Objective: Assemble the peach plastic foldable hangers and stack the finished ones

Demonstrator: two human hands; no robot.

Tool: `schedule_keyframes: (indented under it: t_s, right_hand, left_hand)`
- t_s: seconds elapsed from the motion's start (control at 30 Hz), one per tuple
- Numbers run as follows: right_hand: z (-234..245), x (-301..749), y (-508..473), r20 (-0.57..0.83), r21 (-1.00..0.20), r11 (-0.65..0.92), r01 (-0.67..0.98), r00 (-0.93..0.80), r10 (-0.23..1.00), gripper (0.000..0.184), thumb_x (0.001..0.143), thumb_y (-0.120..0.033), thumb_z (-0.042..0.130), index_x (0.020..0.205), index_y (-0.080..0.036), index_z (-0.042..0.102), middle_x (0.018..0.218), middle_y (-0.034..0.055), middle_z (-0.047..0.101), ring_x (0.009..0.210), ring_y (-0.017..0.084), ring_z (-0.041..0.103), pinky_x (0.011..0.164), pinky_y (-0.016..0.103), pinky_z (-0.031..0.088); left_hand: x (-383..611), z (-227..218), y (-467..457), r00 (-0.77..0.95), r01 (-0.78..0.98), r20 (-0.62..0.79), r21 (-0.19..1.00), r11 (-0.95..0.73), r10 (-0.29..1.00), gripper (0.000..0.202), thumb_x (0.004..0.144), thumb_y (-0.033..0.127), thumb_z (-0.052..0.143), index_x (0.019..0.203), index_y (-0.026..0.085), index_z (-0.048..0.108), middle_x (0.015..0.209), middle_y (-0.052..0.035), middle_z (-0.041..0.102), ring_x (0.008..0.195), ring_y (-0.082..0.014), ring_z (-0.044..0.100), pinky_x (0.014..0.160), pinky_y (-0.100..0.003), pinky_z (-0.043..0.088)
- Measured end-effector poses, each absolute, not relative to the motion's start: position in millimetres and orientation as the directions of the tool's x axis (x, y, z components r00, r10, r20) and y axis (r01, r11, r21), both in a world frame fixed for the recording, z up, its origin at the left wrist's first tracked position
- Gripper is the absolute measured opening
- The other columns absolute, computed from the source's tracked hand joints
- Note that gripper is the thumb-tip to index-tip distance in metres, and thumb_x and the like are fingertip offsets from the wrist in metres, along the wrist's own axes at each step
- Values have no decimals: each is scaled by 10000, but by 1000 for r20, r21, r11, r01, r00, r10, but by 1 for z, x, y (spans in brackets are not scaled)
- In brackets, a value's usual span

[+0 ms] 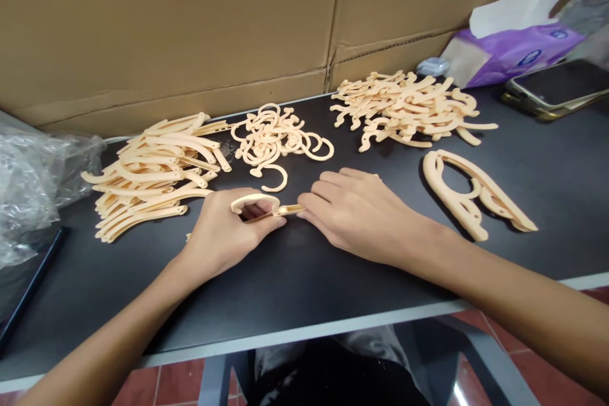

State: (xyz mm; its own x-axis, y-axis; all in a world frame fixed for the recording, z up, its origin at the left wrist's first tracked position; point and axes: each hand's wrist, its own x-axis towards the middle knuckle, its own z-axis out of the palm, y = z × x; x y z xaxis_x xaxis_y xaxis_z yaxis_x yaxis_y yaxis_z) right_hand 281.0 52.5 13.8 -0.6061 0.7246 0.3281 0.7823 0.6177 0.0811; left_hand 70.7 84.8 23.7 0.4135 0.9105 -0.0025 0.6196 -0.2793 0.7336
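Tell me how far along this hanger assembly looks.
Early. Done: one assembled hanger lies at the right. In hand: the left hand grips a peach plastic part, and the right hand touches its end. Left: three big piles of loose pieces, curved arms, hooks and small curved pieces, lie unassembled on the black table.

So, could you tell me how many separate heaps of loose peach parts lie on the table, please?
3: long curved arms at left, round hooks in the middle, small hooked pieces at back right. The left hand holds one separate part. No heap looks hidden.
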Motion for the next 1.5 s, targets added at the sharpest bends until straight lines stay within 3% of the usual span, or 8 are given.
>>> schedule_keyframes:
  t_s: [0.2,0.3,0.53,0.73,0.9,1.27,1.43,1.5]
  right_hand:
    - [7,276,51,307,-327,505,799,-416,856,269,1008,-250,499,946,-126,729,881,86,693,854,204,617,704,316,420]
    - [5,277,52,391,-402,503,765,-353,850,272,999,-248,522,900,-121,742,853,83,675,836,193,615,757,314,457]
    - [4,281,54,437,-272,459,846,-316,842,319,994,-251,521,829,-114,756,765,81,655,771,186,608,730,311,447]
    - [2,274,51,481,-20,487,873,-419,771,355,980,-246,525,727,-132,747,665,58,630,646,161,532,665,315,360]
    - [-3,271,52,528,44,513,857,-456,717,352,951,-250,581,644,-142,716,607,37,628,614,147,519,716,320,343]
    - [3,272,31,687,-63,529,846,-348,638,248,943,-243,591,772,-136,735,738,69,680,718,174,564,701,316,393]
    - [-9,288,-27,613,-302,528,794,-263,745,125,923,-199,614,884,-152,723,853,82,707,793,196,614,747,358,494]
    - [-16,295,-45,562,-308,477,823,-247,790,152,924,-225,620,1007,-151,724,1030,125,718,953,240,638,837,408,527]
  left_hand:
    - [68,22,91,344,456,18,870,-184,939,167,720,312,808,749,169,725,733,2,735,644,-131,659,616,-225,516]
    - [66,20,93,321,428,111,869,-248,941,184,725,312,812,802,167,729,778,-14,751,690,-152,687,672,-253,543]
    - [62,9,87,498,601,461,427,-675,735,163,857,280,691,766,150,726,707,-24,700,582,-120,592,616,-259,458]
    - [61,9,83,573,673,405,264,-691,712,267,884,302,623,676,155,703,618,-24,659,505,-122,541,570,-269,391]
    - [60,12,81,613,736,336,86,-671,715,297,850,356,639,615,176,661,635,-35,687,544,-166,584,550,-284,294]
    - [63,28,74,629,719,380,47,-693,678,262,867,392,628,728,170,639,761,-48,688,709,-201,617,584,-303,336]
    - [50,27,23,704,579,435,108,-808,562,230,963,289,536,830,153,666,841,-76,692,806,-210,611,734,-343,487]
    - [40,18,-1,732,546,412,121,-829,542,227,978,303,538,1050,150,690,1063,-103,718,1005,-241,629,899,-378,509]
